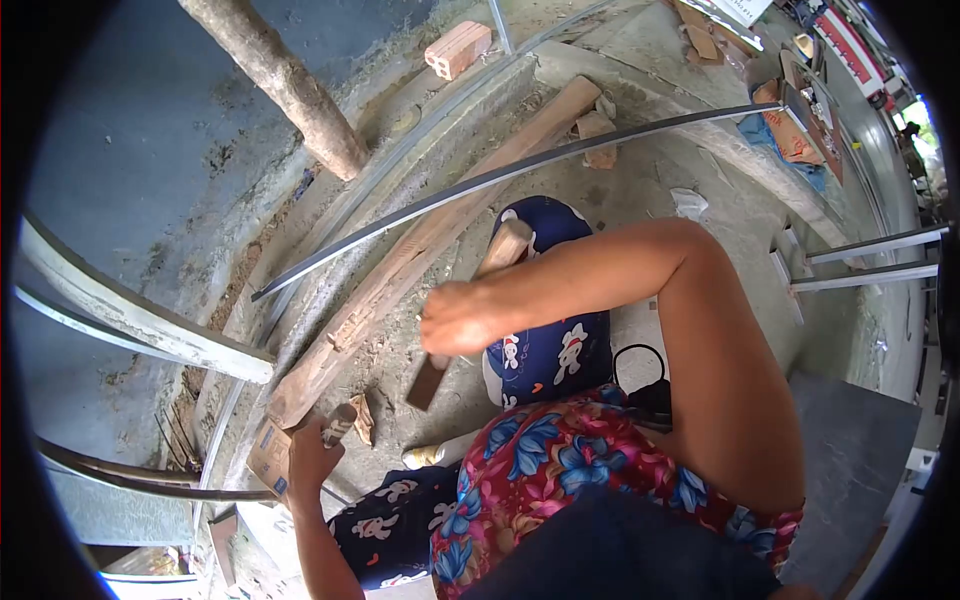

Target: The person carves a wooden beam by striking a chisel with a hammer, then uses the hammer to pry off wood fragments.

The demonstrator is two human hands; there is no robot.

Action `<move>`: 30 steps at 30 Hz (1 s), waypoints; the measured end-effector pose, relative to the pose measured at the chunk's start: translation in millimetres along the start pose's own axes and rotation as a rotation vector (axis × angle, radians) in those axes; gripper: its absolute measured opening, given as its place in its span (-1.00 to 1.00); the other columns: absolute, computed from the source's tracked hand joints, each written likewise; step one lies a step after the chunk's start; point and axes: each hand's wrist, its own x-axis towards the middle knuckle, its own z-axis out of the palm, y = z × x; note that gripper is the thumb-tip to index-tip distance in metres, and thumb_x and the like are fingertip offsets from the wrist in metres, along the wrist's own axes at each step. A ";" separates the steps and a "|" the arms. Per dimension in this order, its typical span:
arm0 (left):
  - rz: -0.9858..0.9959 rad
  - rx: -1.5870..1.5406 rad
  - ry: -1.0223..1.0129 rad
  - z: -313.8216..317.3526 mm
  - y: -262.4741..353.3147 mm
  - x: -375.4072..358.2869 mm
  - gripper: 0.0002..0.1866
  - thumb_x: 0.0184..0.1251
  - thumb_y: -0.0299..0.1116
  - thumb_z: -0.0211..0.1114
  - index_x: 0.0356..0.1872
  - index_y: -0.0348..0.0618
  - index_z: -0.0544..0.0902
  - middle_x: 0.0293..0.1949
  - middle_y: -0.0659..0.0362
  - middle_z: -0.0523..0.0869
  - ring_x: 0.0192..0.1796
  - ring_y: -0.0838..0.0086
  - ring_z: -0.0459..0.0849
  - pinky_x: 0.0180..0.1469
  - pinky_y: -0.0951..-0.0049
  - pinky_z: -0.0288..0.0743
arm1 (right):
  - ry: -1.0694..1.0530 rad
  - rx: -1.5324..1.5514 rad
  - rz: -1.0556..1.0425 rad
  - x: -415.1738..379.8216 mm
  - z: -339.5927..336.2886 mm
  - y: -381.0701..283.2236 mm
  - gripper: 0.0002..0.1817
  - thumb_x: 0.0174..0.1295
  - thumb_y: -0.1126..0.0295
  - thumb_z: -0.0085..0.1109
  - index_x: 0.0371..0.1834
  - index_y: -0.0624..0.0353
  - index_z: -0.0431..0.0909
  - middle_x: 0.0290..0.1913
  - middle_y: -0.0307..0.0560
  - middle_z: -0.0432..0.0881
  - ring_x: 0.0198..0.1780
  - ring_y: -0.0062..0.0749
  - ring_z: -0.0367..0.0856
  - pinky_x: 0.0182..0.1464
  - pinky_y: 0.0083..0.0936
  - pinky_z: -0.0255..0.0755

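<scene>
My right hand (460, 318) is closed around the middle of a tool with a thick wooden handle (508, 245) and a flat brown blade (428, 382), held above the floor before my knee. A long, rough wooden beam (425, 250) slants across the ground beyond it, chipped near its lower end. By that end is my left hand (313, 462), its fingers bent around a short grey-brown piece (340, 424) whose kind I cannot make out. A cardboard box (268, 458) touches or lies just behind this hand.
A long thin metal bar (520, 172) crosses over the beam. Beyond are a brick (458, 50) and a wooden pole (285, 85). Brown scraps (362, 420) lie near my left hand. Metal frame pieces (870, 262) stand at right, and a grey panel (850, 470) lies lower right.
</scene>
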 end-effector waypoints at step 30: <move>-0.088 -0.194 -0.404 16.3 -71.3 88.1 -0.75 -0.14 -0.44 0.44 -0.40 -0.31 0.61 -0.50 0.10 0.69 -0.47 0.41 0.67 -0.39 0.36 0.53 | 0.031 -0.059 0.258 5.1 40.0 29.7 -0.75 -0.19 0.30 0.38 -0.38 0.09 0.74 -0.27 -0.09 0.74 -0.17 -0.26 0.70 -0.30 -0.28 0.55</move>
